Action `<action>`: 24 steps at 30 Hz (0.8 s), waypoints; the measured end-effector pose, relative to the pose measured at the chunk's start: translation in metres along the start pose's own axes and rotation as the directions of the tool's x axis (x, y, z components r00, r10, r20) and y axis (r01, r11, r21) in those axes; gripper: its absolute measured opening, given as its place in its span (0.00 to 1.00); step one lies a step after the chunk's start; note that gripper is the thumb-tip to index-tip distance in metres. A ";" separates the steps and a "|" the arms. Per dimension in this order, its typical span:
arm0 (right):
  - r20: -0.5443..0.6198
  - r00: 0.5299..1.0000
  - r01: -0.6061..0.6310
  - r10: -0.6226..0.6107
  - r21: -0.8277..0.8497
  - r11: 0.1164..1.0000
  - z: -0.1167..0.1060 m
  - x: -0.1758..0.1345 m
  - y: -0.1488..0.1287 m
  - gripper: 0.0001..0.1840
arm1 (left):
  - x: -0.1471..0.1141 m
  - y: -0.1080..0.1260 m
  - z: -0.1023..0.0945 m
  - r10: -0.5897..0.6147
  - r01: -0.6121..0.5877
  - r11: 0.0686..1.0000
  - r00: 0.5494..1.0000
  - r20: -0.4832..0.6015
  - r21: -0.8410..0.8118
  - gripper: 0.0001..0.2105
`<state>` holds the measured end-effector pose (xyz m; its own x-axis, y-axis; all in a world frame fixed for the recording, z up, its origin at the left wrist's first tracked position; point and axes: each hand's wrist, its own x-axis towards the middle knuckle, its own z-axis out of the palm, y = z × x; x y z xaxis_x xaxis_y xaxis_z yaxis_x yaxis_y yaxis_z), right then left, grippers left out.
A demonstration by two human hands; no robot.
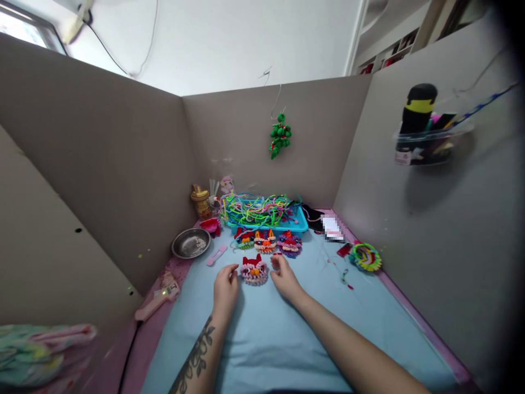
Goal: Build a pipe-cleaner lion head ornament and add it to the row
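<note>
A small animal face of fuzzy pipe cleaners (254,271), with red ears, pink fringe and an orange nose, rests on the blue cloth between my hands. My left hand (226,284) is just to its left, fingers loosely curled and thumb apart, holding nothing visible. On its right is my right hand (285,278), thumb and fingers apart, also with nothing visible in it. Behind them stand three similar faces: a red and green one (245,238), an orange and white one (265,241) and a purple one (289,243).
A blue tray (266,230) heaped with pipe cleaners stands at the back. To the left are a metal bowl (191,243), a pink clip-like strip (217,255) and a pink glue gun (158,301). A roll of coloured pipe cleaners (366,258) lies right. Grey panels enclose three sides.
</note>
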<state>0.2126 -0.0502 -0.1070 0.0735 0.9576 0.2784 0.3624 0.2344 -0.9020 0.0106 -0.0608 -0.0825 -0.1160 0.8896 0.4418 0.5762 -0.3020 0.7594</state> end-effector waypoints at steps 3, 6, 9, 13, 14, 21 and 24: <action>0.015 1.000 0.023 -0.023 0.016 1.000 -0.001 -0.002 -0.001 0.23 | -0.004 0.005 0.001 0.086 -0.093 0.984 0.995 0.056 0.152 0.13; 0.037 0.996 0.076 -0.076 0.001 0.997 -0.003 -0.003 -0.005 0.25 | -0.003 0.009 0.002 0.087 -0.121 0.959 0.987 0.138 0.257 0.14; 0.053 0.992 0.115 -0.114 -0.021 0.993 -0.003 -0.004 -0.007 0.26 | -0.002 0.010 0.002 0.082 -0.131 0.941 0.983 0.164 0.313 0.14; 0.042 0.993 0.108 -0.106 -0.054 0.993 -0.002 -0.003 -0.003 0.27 | -0.004 0.010 0.000 0.090 -0.137 0.937 0.983 0.157 0.322 0.13; 0.044 0.994 0.107 -0.104 -0.069 0.992 -0.001 -0.002 -0.002 0.28 | -0.004 0.010 0.000 0.084 -0.131 0.937 0.985 0.154 0.323 0.13; 0.092 0.989 0.123 -0.114 -0.101 0.987 0.000 -0.001 0.003 0.30 | -0.004 0.008 0.004 0.043 -0.108 0.931 0.981 0.191 0.349 0.13; 0.098 0.989 0.121 -0.111 -0.100 0.988 0.000 -0.001 0.005 0.29 | -0.004 0.008 0.004 0.038 -0.107 0.935 0.978 0.205 0.338 0.13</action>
<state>0.2139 -0.0501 -0.1118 -0.0589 0.9374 0.3431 0.4597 0.3306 -0.8243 0.0187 -0.0658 -0.0803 0.0741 0.9288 0.3630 0.8247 -0.2618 0.5014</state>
